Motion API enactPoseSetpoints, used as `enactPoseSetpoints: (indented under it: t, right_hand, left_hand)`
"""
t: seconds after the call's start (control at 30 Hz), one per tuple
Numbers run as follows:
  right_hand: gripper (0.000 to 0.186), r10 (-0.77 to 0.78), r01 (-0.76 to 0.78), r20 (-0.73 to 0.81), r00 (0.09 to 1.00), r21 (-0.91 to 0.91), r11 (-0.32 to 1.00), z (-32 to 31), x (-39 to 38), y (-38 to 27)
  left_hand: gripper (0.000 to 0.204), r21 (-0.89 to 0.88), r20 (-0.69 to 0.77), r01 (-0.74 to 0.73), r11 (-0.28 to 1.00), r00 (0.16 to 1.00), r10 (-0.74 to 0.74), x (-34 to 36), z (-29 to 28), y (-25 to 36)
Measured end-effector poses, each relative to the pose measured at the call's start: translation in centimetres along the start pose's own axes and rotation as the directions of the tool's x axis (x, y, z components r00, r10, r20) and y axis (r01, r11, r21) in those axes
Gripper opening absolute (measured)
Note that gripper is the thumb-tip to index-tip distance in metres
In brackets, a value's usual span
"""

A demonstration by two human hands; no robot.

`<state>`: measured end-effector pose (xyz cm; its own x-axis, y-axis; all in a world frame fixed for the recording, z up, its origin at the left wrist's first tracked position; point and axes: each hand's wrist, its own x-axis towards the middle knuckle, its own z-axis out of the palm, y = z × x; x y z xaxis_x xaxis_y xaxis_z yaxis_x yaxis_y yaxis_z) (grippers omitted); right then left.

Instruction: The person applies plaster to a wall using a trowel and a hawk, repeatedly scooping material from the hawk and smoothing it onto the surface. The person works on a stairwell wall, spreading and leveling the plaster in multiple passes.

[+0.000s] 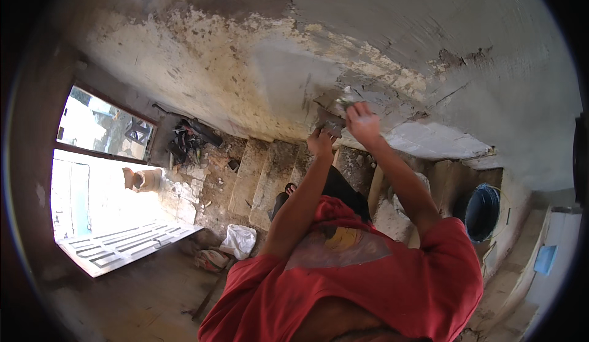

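In front of me rises a wall (202, 66), with patches of smooth grey plaster over a rough, flaking yellowish surface. My left hand (321, 142) is closed on the lower edge of a flat grey plate (331, 123), which it holds close to the wall. Just right of it, my right hand (364, 123) grips a small shiny blade-like tool (345, 101). That tool is blurred, so its exact kind does not show. Its tip is near the plate and the wall; whether it touches either I cannot tell.
Concrete steps (248, 176) run below me along the wall, strewn with rubble. A dark bucket (482, 213) stands on the right. At the left are an open doorway, a white panelled door (129, 247), a clay-coloured pot (146, 180), a white sack (238, 241) and a dark heap (191, 141).
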<state>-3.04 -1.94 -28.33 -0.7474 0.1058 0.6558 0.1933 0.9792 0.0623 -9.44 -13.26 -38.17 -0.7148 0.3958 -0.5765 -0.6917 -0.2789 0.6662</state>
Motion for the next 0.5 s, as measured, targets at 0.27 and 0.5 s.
enactPoseSetpoints:
  t: [0.27, 0.5]
  right_hand:
    - [0.021, 0.224, -0.23, -0.086, 0.971, -0.062, 0.971, 5.2, -1.5, 3.0]
    - [0.023, 0.233, -0.253, -0.174, 0.957, -0.109, 0.961, -0.9, -2.5, 7.9]
  left_hand:
    - [0.025, 0.106, 0.036, 0.073, 0.992, 0.996, -0.078, -0.8, -2.5, -1.0]
    - [0.016, 0.043, 0.112, -0.007, 0.999, 0.994, 0.002, -2.1, 0.6, -0.1]
